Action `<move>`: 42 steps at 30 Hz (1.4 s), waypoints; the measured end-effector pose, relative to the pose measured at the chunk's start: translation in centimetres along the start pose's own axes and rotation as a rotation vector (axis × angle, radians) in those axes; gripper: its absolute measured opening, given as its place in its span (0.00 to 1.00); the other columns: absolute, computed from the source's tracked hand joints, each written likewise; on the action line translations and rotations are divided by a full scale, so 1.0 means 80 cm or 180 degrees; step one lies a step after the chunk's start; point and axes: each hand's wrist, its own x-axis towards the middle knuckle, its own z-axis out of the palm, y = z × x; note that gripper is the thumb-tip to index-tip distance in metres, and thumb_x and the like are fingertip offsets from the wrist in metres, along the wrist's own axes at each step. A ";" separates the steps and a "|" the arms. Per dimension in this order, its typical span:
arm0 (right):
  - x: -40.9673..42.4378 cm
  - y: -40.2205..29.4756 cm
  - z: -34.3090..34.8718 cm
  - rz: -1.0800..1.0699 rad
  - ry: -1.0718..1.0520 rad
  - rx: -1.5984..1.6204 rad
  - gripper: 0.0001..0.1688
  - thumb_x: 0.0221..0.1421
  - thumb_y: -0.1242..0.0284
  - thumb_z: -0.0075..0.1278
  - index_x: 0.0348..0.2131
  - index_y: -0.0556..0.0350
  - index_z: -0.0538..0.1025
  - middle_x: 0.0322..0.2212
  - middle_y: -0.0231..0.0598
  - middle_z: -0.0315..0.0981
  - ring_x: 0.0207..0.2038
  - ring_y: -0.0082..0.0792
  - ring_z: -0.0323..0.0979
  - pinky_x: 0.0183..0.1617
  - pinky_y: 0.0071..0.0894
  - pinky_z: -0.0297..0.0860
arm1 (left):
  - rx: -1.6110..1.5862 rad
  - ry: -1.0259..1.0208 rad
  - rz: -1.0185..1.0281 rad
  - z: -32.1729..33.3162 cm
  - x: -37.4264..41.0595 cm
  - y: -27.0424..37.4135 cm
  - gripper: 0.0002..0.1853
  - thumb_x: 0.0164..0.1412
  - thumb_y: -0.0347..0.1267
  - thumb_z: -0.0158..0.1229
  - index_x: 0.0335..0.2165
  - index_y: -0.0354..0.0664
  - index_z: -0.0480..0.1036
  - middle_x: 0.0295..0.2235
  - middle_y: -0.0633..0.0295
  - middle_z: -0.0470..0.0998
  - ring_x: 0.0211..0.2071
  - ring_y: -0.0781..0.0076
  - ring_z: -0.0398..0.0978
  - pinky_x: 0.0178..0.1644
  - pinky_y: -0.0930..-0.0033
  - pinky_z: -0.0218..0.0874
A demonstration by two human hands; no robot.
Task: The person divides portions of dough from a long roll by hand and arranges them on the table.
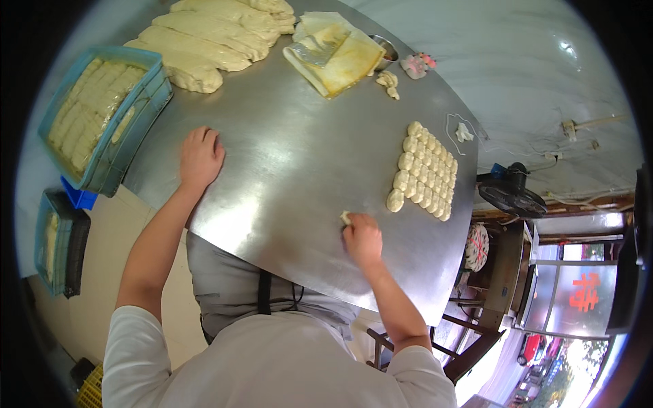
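My right hand (pixel 364 237) is low over the steel tabletop (pixel 301 168), gripping a small pale dough piece (pixel 346 218) that pokes out past the fingers. To its right lie several rounded dough pieces (pixel 423 176), packed together in rows. My left hand (pixel 200 157) rests on the table near its left edge, with the fingers curled down. Its palm and fingertips are hidden, so I cannot tell if anything is under them. The nearest thing to it is a blue plastic crate (pixel 130 125) of dough under clear film.
Long dough slabs (pixel 214 41) lie at the back left. Beside them are a folded, stained cloth (pixel 347 61), a metal bowl (pixel 386 51) and dough scraps (pixel 388 83). A black fan (pixel 512 194) stands past the right edge. More crates (pixel 61 245) sit at the lower left.
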 end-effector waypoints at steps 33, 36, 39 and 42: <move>-0.133 -0.063 -0.012 -0.0911 -0.0655 0.1451 0.13 0.49 0.86 0.58 0.34 0.51 0.83 0.42 0.36 0.80 0.49 0.46 0.75 0.51 0.43 0.77 | 0.0240 0.0186 0.0189 0.015 0.000 -0.007 0.11 0.62 0.33 0.62 0.41 0.43 0.82 0.44 0.55 0.80 0.49 0.50 0.76 0.53 0.49 0.68; -0.113 -0.138 0.030 -0.1389 -0.0398 0.1567 0.15 0.50 0.84 0.60 0.38 0.50 0.83 0.42 0.38 0.79 0.49 0.46 0.75 0.52 0.42 0.77 | 0.0237 0.0206 0.0185 0.009 0.000 0.000 0.10 0.61 0.33 0.62 0.40 0.43 0.82 0.43 0.55 0.80 0.48 0.49 0.76 0.52 0.49 0.68; -0.083 -0.192 0.083 -0.1536 -0.0006 0.1284 0.14 0.52 0.83 0.61 0.39 0.50 0.83 0.40 0.36 0.77 0.47 0.44 0.75 0.51 0.41 0.77 | 0.0194 0.0278 0.0227 0.005 0.001 0.001 0.09 0.61 0.32 0.62 0.39 0.42 0.82 0.42 0.54 0.79 0.47 0.48 0.76 0.52 0.49 0.68; -0.032 -0.209 0.107 -0.1589 0.0367 0.1434 0.13 0.53 0.84 0.59 0.38 0.50 0.84 0.36 0.36 0.77 0.42 0.43 0.75 0.49 0.41 0.76 | 0.0141 0.0346 0.0314 0.006 0.002 0.001 0.09 0.60 0.31 0.63 0.39 0.40 0.81 0.42 0.53 0.79 0.46 0.47 0.75 0.52 0.49 0.68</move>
